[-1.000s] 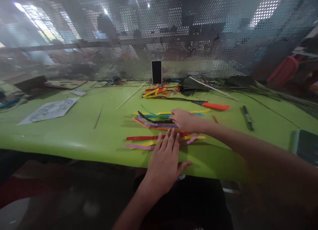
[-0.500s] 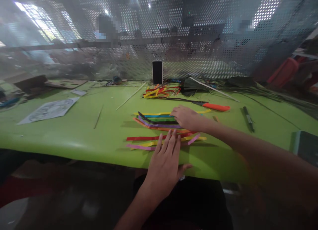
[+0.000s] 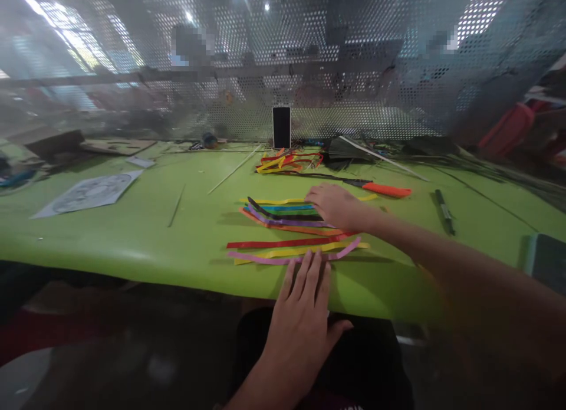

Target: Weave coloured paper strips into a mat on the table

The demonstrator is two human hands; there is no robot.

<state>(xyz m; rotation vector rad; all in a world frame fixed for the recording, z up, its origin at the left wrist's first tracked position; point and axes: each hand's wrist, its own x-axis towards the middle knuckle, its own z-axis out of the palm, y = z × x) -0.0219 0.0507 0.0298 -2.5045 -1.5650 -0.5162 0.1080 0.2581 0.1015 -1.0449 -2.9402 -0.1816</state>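
While the left hand lies outstretched, its grip unclenched, fingertips at the pink strip, the right hand bends over other coloured strips, its hold impossible to tell; all lie on the green worktop, nearer than the orange handle.

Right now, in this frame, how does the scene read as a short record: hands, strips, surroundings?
Left hand: palm down, fingers extended, fingertips at the long flat pink strip
Right hand: over the farther strips, including the long flat yellow strip; grip unclear
Between hands: long flat red strip
Surface: smooth green tabletop
Beyond strips: tangle of red, orange and yellow strips; upright black-faced rectangular device
Right side: orange-handled tool; slim dark pen
Left side: white sheet with grey drawing
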